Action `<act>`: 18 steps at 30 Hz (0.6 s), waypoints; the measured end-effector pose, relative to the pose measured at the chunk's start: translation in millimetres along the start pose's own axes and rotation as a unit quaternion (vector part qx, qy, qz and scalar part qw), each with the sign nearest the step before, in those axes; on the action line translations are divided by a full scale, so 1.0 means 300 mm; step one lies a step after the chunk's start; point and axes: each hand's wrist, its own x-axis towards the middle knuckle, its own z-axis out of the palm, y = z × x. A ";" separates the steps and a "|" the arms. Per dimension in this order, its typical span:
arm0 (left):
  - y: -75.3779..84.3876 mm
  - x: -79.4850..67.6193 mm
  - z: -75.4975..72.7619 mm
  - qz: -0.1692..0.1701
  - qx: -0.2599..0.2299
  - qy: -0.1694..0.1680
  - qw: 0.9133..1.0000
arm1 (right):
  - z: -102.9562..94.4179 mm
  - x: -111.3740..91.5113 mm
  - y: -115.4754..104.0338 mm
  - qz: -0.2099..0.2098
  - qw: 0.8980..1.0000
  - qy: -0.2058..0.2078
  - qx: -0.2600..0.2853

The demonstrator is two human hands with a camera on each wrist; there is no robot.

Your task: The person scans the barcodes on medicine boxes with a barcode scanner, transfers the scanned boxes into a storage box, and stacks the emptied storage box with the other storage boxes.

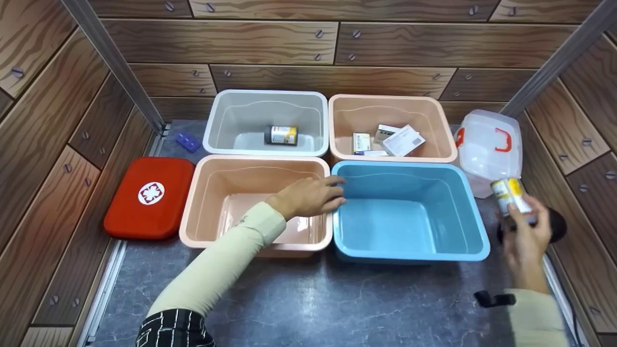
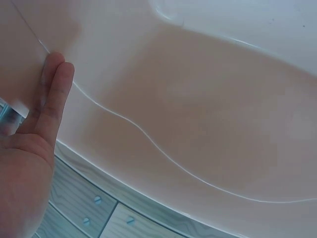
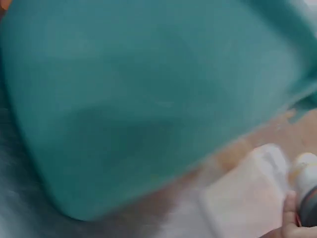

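My right hand [image 1: 528, 241] grips a small bottle [image 1: 511, 196] with a white and yellow label, at the right beside the blue bin [image 1: 409, 226]. In the right wrist view, the bottle [image 3: 306, 178] shows at the lower right edge, with a thumb against it. My left hand [image 1: 308, 197] rests at the rim between the front peach bin [image 1: 260, 164] and the blue bin. Two straight digits of the left hand [image 2: 29, 144] lie along the peach wall in the left wrist view. A dark bottle [image 1: 282, 135] with a similar label lies in the grey bin [image 1: 265, 103].
Several medicine boxes [image 1: 404, 140] lie in the back peach bin [image 1: 390, 108]. A red first-aid case [image 1: 149, 217] and a purple pill organizer [image 1: 188, 142] are at left. At right stand a clear lidded box [image 1: 487, 144] and a black round object [image 1: 556, 225]. Wood-patterned walls enclose three sides.
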 end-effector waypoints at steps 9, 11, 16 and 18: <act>-0.006 -0.004 0.004 0.015 0.005 0.015 1.000 | 0.214 0.046 -0.198 0.004 0.976 -0.193 -0.104; -0.007 -0.004 0.004 0.013 0.006 0.014 1.000 | 0.275 0.055 -0.199 -0.009 0.968 -0.222 -0.119; -0.004 -0.001 0.004 0.006 0.001 0.008 1.000 | 0.441 0.068 -0.169 -0.027 0.950 -0.282 -0.133; -0.002 0.000 0.002 0.005 -0.003 0.007 1.000 | 0.513 0.066 -0.150 -0.029 0.943 -0.301 -0.135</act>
